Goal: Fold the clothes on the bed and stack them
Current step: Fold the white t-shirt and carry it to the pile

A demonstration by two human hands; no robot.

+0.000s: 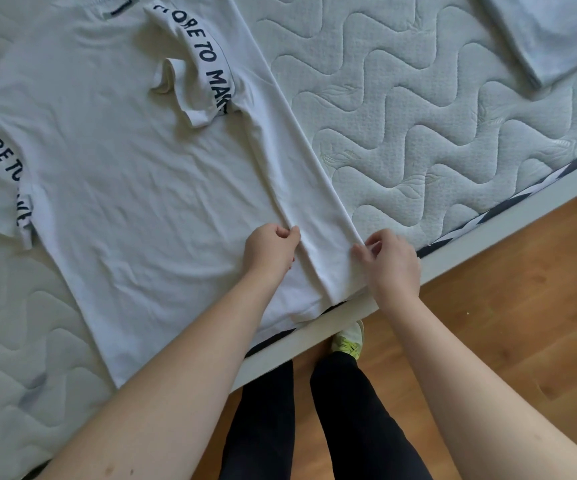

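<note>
White T-shirt [134, 174] flat on mattress [418, 126] by near bed edge. Your left hand [270, 252] and right hand [392, 263] pinch folded side strip. Light, limp cotton; grip hem corners.

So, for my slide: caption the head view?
Both hands pinch the T-shirt's folded side on the mattress.

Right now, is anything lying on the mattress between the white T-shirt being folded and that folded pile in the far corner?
Nothing visible. Both hands, left hand and right hand, pinch the white T-shirt near its hem. Only bare quilted mattress shows between it and the folded pile.
</note>
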